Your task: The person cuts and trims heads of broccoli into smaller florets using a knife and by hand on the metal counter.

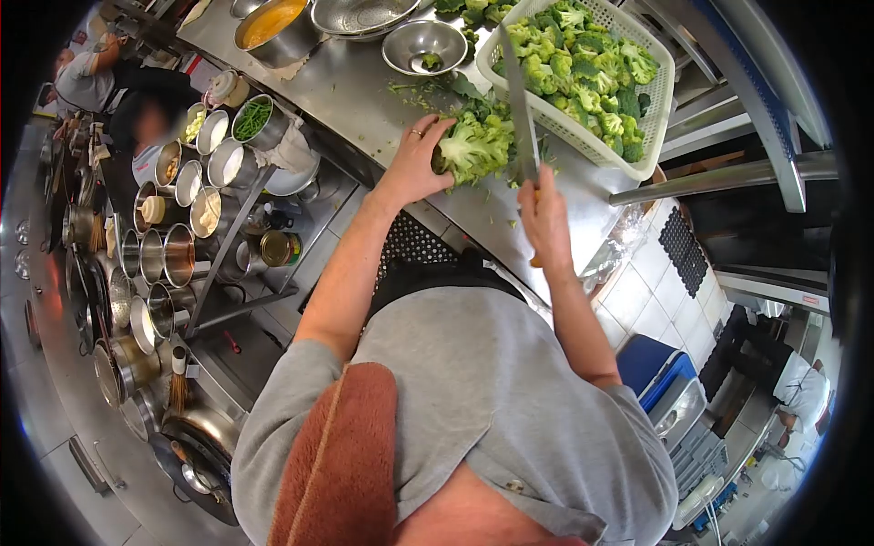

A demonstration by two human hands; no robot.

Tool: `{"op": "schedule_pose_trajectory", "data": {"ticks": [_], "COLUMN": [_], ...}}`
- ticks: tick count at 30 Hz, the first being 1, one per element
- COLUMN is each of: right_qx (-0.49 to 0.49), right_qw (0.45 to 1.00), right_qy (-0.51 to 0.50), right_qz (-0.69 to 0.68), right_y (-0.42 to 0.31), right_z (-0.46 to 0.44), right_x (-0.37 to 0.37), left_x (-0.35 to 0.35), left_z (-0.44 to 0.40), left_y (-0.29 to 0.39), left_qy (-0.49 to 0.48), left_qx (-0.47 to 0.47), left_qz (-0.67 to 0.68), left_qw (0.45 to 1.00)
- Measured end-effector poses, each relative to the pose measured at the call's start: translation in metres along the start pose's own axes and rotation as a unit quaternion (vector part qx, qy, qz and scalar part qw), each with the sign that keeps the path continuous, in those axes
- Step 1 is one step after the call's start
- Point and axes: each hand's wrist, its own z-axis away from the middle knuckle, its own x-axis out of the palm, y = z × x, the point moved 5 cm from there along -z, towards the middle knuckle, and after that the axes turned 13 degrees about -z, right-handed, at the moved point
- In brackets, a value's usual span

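A head of broccoli (476, 148) lies on the steel counter (364, 91), its cut stems facing up. My left hand (421, 160) grips it from the left side, fingers curved round its edge. In my right hand (545, 218) is a large knife (520, 105), held by its orange-brown handle with the blade pointing up and away, just right of the broccoli. Beyond the blade stands a white plastic basket (657, 136) heaped with broccoli florets (583, 68). Green scraps are scattered around the broccoli.
A small steel bowl (424, 47) with a green piece inside sits behind the broccoli. At the back left are a pot of orange liquid (273, 27) and a colander (364, 14). Several steel containers line the left, one holding green beans (253, 119). Another person (137, 100) is at far left.
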Motion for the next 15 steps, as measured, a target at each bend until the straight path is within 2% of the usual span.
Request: {"op": "schedule_pose_trajectory", "data": {"ticks": [3, 5, 13, 15], "right_qx": [-0.019, -0.070, -0.099, -0.104], "right_qw": [0.999, 0.997, 0.994, 0.994], "right_qy": [0.007, -0.021, 0.001, 0.003], "right_qz": [-0.025, 0.018, -0.037, -0.043], "right_y": [-0.012, -0.014, -0.064, -0.053], "right_z": [0.006, -0.001, -0.013, -0.014], "right_x": [0.023, 0.034, 0.028, 0.033], "left_x": [0.009, 0.012, 0.012, 0.014], "left_z": [0.005, 0.010, 0.015, 0.014], "left_y": [-0.006, -0.005, 0.004, 0.004], "left_qy": [0.017, 0.029, 0.060, 0.054], "left_qx": [-0.035, -0.029, -0.054, -0.057], "left_qz": [0.034, 0.024, 0.011, 0.016], "left_qw": [0.999, 0.999, 0.997, 0.997]}}
